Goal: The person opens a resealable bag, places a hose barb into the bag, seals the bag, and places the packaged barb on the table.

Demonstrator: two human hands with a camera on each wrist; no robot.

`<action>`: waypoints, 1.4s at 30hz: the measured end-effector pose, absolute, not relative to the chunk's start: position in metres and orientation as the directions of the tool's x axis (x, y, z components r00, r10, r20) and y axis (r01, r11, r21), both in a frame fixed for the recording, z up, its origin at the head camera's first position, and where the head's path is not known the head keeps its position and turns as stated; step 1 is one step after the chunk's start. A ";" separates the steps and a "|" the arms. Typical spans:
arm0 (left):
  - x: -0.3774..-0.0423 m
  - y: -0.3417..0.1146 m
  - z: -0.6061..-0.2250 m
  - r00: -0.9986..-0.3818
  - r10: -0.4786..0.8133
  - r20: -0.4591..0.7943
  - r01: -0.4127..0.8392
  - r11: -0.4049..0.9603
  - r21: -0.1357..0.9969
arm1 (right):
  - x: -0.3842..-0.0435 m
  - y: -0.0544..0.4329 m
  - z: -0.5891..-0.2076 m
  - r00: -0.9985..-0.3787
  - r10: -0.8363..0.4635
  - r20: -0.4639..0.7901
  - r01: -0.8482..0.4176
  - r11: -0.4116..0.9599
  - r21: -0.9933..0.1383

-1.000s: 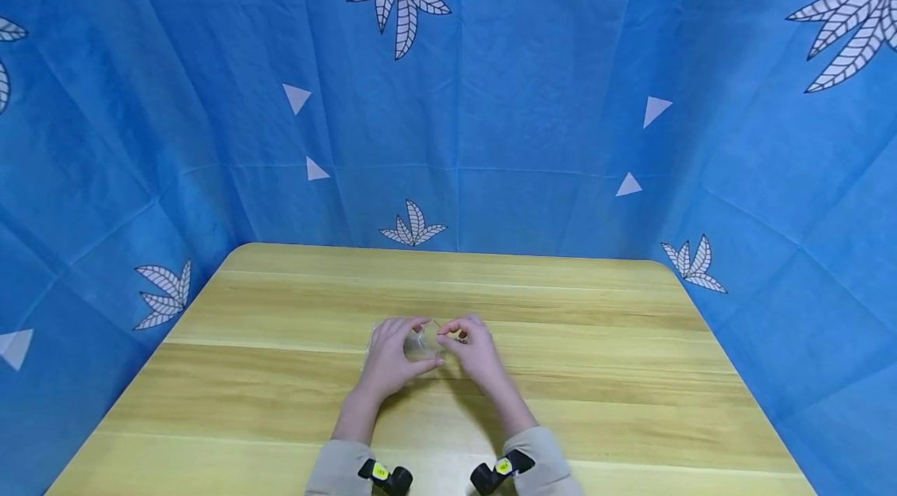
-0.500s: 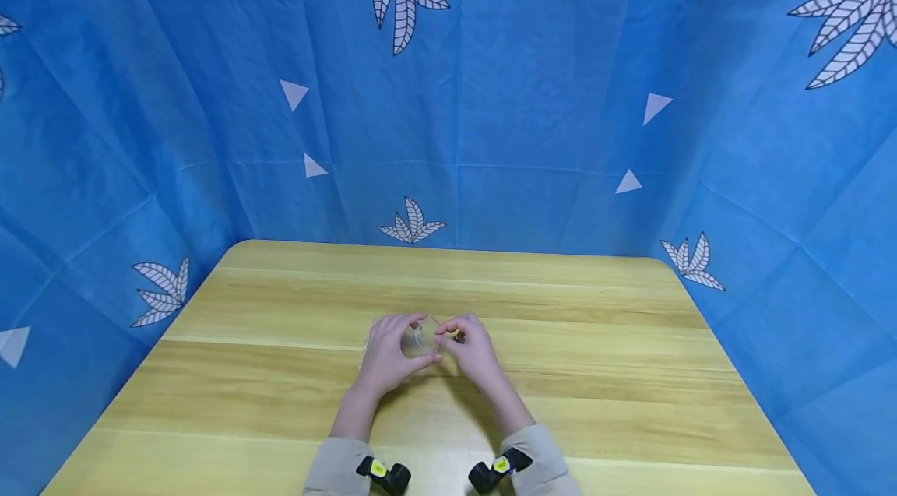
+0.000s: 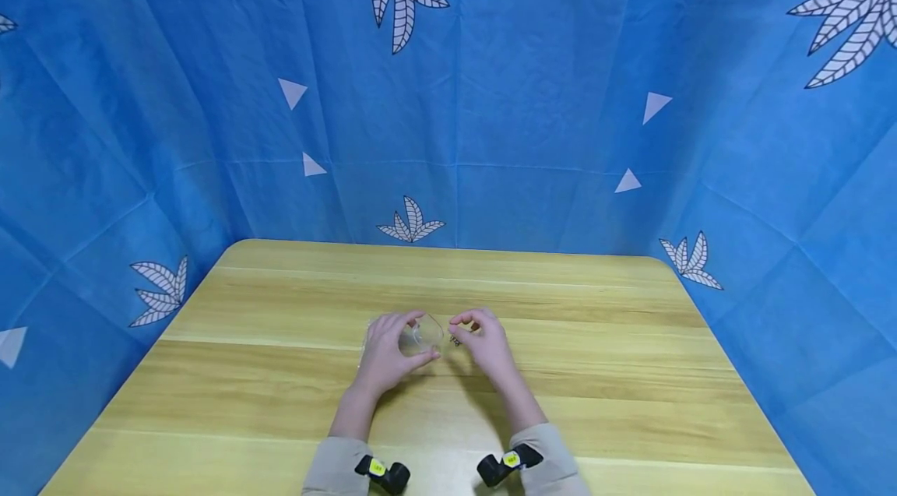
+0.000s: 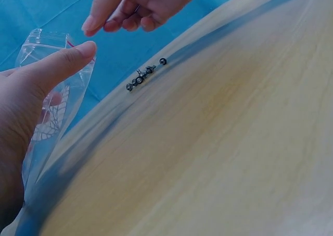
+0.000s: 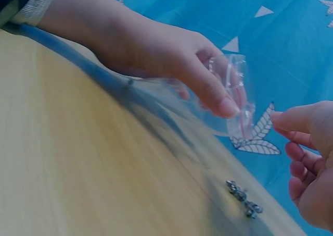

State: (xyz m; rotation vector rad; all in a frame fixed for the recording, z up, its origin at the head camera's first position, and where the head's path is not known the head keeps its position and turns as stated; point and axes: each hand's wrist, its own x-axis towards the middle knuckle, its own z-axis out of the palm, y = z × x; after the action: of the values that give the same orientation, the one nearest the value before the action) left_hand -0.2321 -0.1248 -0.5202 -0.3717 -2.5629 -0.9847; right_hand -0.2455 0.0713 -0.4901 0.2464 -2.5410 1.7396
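A clear zip-lock bag (image 5: 240, 95) with a red line along its mouth is held by my left hand (image 3: 388, 352), thumb on one side and fingers on the other. The bag's mouth gapes toward the right. Just right of that mouth hovers my right hand (image 3: 485, 340), apart from the bag. Its thumb and forefinger tips are close together, the other fingers loosely curled; I see nothing between them. Below it on the table lies a small cluster of dark metal pieces (image 4: 139, 79), perhaps nuts or screws. A small dark speck (image 5: 130, 82) shows near the bag's lower end.
The wooden table (image 3: 596, 371) spreads around both hands. A blue patterned cloth (image 3: 532, 91) hangs behind it and along both sides. Each sleeve carries a black wrist camera (image 3: 384, 474).
My right hand has come off the bag's edge and moved slightly right. The bag's mouth now stands wide and round. My left hand keeps its grip almost unmoved.
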 end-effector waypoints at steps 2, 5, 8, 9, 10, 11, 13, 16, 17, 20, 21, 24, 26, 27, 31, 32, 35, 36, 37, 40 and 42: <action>-0.232 -0.125 -0.520 -0.897 0.107 0.429 0.366 0.723 0.586 | -0.246 0.075 -0.489 -0.988 -0.090 0.127 -0.151 0.354 -0.923; -0.233 -0.125 -0.521 -0.895 0.103 0.434 0.367 0.723 0.585 | -0.248 0.082 -0.488 -0.991 -0.070 0.114 -0.131 0.350 -0.927; -0.233 -0.125 -0.521 -0.894 0.102 0.436 0.366 0.727 0.581 | -0.249 0.089 -0.488 -0.993 -0.052 0.107 -0.118 0.357 -0.927; -0.233 -0.125 -0.521 -0.894 0.101 0.436 0.365 0.729 0.579 | -0.250 0.091 -0.489 -0.993 -0.046 0.104 -0.114 0.356 -0.927; -0.233 -0.125 -0.520 -0.895 0.101 0.435 0.365 0.728 0.581 | -0.251 0.093 -0.489 -0.994 -0.041 0.106 -0.113 0.356 -0.927; -0.233 -0.125 -0.520 -0.895 0.101 0.435 0.364 0.729 0.579 | -0.251 0.096 -0.490 -0.994 -0.035 0.104 -0.110 0.357 -0.928; -0.233 -0.126 -0.520 -0.896 0.101 0.433 0.362 0.730 0.580 | -0.253 0.100 -0.492 -0.994 -0.026 0.102 -0.105 0.355 -0.929; -0.233 -0.126 -0.520 -0.896 0.101 0.432 0.362 0.730 0.580 | -0.255 0.106 -0.495 -0.996 -0.013 0.083 -0.082 0.345 -0.935; -0.233 -0.126 -0.520 -0.897 0.101 0.431 0.361 0.729 0.582 | -0.256 0.108 -0.496 -0.997 -0.011 0.073 -0.073 0.339 -0.938; -0.233 -0.126 -0.520 -0.899 0.099 0.427 0.359 0.725 0.587 | -0.258 0.113 -0.500 -0.998 -0.013 0.054 -0.056 0.328 -0.943; -0.233 -0.126 -0.520 -0.899 0.099 0.427 0.359 0.724 0.589 | -0.258 0.114 -0.502 -0.999 -0.016 0.047 -0.050 0.322 -0.945; -0.234 -0.126 -0.520 -0.901 0.096 0.423 0.355 0.724 0.592 | -0.259 0.118 -0.506 -0.999 -0.045 0.025 -0.038 0.322 -0.946; -0.234 -0.127 -0.520 -0.903 0.095 0.419 0.351 0.724 0.594 | -0.259 0.119 -0.509 -0.997 -0.070 0.010 -0.033 0.331 -0.943; -0.234 -0.127 -0.520 -0.904 0.095 0.416 0.350 0.725 0.594 | -0.259 0.120 -0.510 -0.997 -0.083 0.002 -0.031 0.340 -0.940; -0.234 -0.127 -0.520 -0.906 0.095 0.412 0.347 0.725 0.595 | -0.260 0.122 -0.515 -0.991 -0.133 0.002 -0.052 0.375 -0.926; -0.234 -0.127 -0.520 -0.906 0.095 0.412 0.347 0.725 0.595 | -0.260 0.122 -0.516 -0.990 -0.142 0.003 -0.058 0.386 -0.921; -0.234 -0.127 -0.521 -0.906 0.094 0.413 0.347 0.725 0.595 | -0.260 0.122 -0.518 -0.985 -0.171 0.013 -0.086 0.428 -0.900; -0.233 -0.127 -0.521 -0.905 0.093 0.414 0.347 0.724 0.596 | -0.260 0.122 -0.519 -0.984 -0.180 0.016 -0.094 0.439 -0.894; -0.233 -0.127 -0.521 -0.905 0.093 0.415 0.347 0.724 0.596 | -0.259 0.121 -0.519 -0.982 -0.189 0.019 -0.105 0.455 -0.884; -0.233 -0.127 -0.522 -0.905 0.094 0.415 0.348 0.723 0.597 | -0.258 0.120 -0.519 -0.975 -0.216 0.051 -0.151 0.481 -0.863; -0.232 -0.127 -0.522 -0.906 0.093 0.413 0.347 0.722 0.598 | -0.257 0.119 -0.519 -0.971 -0.229 0.068 -0.176 0.495 -0.851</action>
State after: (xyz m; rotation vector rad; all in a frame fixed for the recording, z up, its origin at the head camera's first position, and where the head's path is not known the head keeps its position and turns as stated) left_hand -0.2324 -0.1274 -0.5216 -0.3417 -2.5723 -0.9960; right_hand -0.2573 0.1192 -0.5190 0.3742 -2.7622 1.5616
